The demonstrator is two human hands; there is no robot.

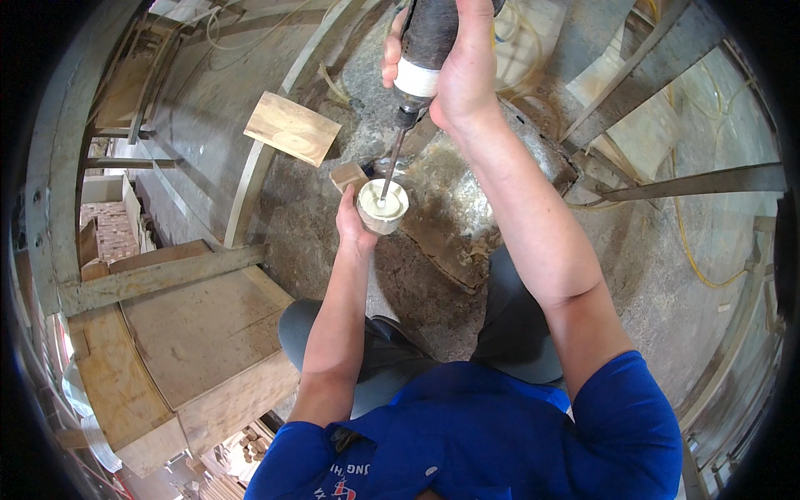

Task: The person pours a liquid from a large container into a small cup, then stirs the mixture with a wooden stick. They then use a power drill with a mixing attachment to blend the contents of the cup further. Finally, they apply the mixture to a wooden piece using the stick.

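My left hand (352,223) is wrapped round the side of a small whitish cup (382,225). Inside the cup is a pale cream, thick-looking mixture (375,202). My right hand (467,87) grips a dark power drill (429,37) with a white band round its body, held above the cup. From the drill's chuck a long thin metal rod (394,157) slants down, its lower end in the mixture. The hand hides part of the drill, and its top runs out of view. Just beyond the cup sits a small brown wooden block (347,176).
A light wooden board (292,129) lies ahead to the left. Wooden cabinet-like boxes (204,333) stand close on my left. A metal frame beam (700,190) reaches in from the right, near a yellow hose (685,237). The concrete floor (442,250) is stained and cracked.
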